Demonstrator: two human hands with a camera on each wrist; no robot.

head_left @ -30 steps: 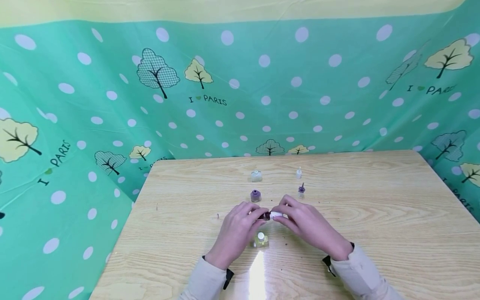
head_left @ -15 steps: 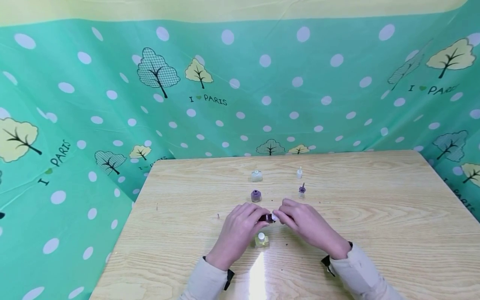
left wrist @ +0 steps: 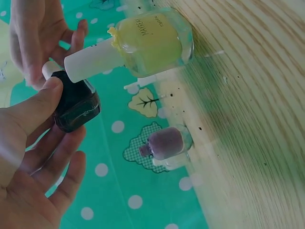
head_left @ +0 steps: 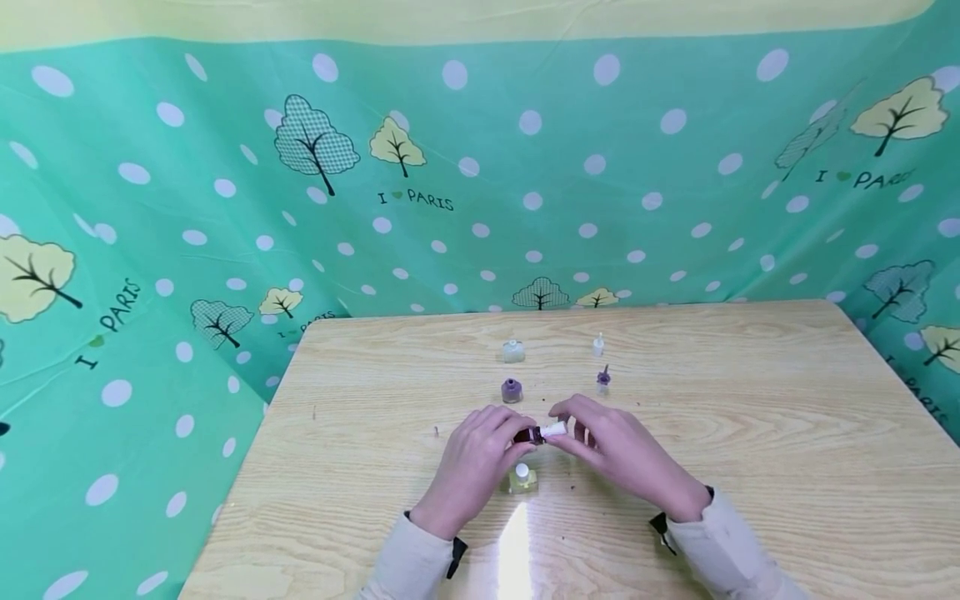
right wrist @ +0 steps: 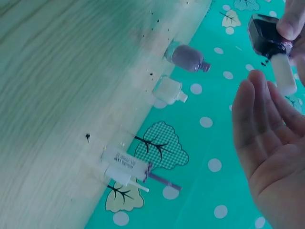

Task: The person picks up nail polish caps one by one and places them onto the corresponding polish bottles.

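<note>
My left hand [head_left: 480,458] pinches a dark nail polish bottle [left wrist: 78,102] between thumb and fingers, tipped on its side above the table. Its white cap [right wrist: 283,74] sits at the neck and points toward my right hand [head_left: 611,446]. The right hand's fingers are spread around the cap; in the right wrist view the visible fingers stand apart from it. Whether the right thumb touches the cap, I cannot tell. Dark flakes show by the bottle's neck. A yellow nail polish bottle [left wrist: 150,43] with its white cap on stands nearer me, below the left hand.
Behind the hands stand an uncapped purple polish bottle [head_left: 512,392] and an uncapped whitish one [head_left: 513,352]. To their right, a purple brush cap [head_left: 603,381] and a white brush cap [head_left: 597,346] stand brush up. Dark crumbs dot the wooden table [head_left: 360,517].
Half a second ago the right fingers covered most of the white cap. They have loosened and spread, leaving the cap in view. The left hand holds the dark bottle almost still.
</note>
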